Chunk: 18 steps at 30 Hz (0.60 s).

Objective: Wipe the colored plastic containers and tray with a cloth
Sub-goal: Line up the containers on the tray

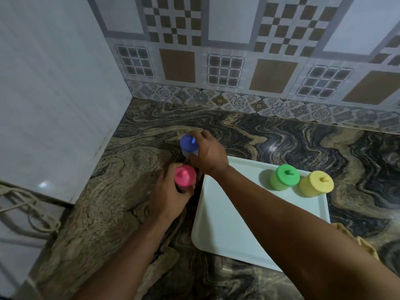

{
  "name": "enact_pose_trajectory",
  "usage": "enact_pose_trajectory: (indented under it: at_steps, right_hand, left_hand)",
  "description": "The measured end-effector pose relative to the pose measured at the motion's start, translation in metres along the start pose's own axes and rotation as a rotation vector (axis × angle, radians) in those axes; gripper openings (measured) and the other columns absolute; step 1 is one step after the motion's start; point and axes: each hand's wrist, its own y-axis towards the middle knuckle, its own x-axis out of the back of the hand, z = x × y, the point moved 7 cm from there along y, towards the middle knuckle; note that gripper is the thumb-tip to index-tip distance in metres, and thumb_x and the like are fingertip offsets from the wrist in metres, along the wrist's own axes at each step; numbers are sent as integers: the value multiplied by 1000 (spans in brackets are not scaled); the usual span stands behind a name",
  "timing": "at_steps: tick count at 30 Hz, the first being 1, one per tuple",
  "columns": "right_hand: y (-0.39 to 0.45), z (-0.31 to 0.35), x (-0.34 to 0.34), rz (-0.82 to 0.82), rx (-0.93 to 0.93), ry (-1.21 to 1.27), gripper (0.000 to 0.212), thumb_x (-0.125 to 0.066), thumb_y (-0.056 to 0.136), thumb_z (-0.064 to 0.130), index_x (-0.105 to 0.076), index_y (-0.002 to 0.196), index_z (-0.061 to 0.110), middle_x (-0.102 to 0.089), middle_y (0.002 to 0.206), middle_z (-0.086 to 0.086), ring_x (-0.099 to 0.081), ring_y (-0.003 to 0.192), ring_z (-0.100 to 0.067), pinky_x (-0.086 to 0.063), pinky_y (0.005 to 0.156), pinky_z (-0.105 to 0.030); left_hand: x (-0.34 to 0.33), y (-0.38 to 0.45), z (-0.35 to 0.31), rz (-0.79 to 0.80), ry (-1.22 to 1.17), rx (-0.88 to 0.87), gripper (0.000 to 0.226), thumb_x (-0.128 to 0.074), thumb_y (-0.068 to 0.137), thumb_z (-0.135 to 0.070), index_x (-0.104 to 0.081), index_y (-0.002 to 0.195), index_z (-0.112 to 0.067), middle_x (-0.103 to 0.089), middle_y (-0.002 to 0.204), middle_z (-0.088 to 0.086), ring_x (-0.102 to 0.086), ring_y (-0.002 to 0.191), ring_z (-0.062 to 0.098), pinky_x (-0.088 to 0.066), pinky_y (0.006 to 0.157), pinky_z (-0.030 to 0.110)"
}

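Now left hand [167, 197] gripping pink jar [185, 176], right hand [206, 153] gripping blue jar [189, 145], both left of pale tray [223, 226], green jar [284, 177] and yellow jar [316, 183] on its far edge.

Both forearms reach forward, left hand [167, 197] fingers curled in a grip, right hand [206, 154] likewise, just ahead

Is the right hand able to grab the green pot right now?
Probably not yet: the right hand is holding the blue container off the tray. The green container stands uncovered on the tray, so once the hand lets go, nothing seems to block it.
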Motion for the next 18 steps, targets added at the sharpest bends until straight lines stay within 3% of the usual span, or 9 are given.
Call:
enact_pose_trajectory:
  at_steps: [3,8,13,18]
  right_hand:
    - [-27,-18,30,-149,-71,16,59,-79,88,29,-57,141,16,-58,131,-15,-66,100,-45,-45,66,-38]
    - [-94,-67,62,-282,-239,9,58,-80,87,26,-59,141,20,-60,132,-12,-68,100,-44,-52,68,-42]
    - [-134,-99,65,-297,-338,6,61,-80,87,22,-57,145,21,-60,133,-11,-68,100,-42,-52,67,-43]
    - [-139,-110,61,-265,-371,-2,60,-78,88,25,-56,144,22,-59,130,-10,-67,98,-41,-49,63,-40]
  left_hand:
    - [5,2,-8,-31,23,-40,66,-87,69,-37,-56,128,-36,-69,124,-3,-66,112,28,-57,82,45]
    - [-4,17,-52,-3,11,-142,65,-75,66,-45,-60,128,-30,-71,120,0,-67,109,31,-55,84,42]
    - [-32,29,-82,135,7,-171,70,-83,67,-34,-61,132,-22,-72,119,6,-66,108,35,-51,84,38]
    - [-51,36,-85,200,11,-154,69,-77,61,-47,-62,124,-24,-74,115,5,-68,105,35,-55,84,44]
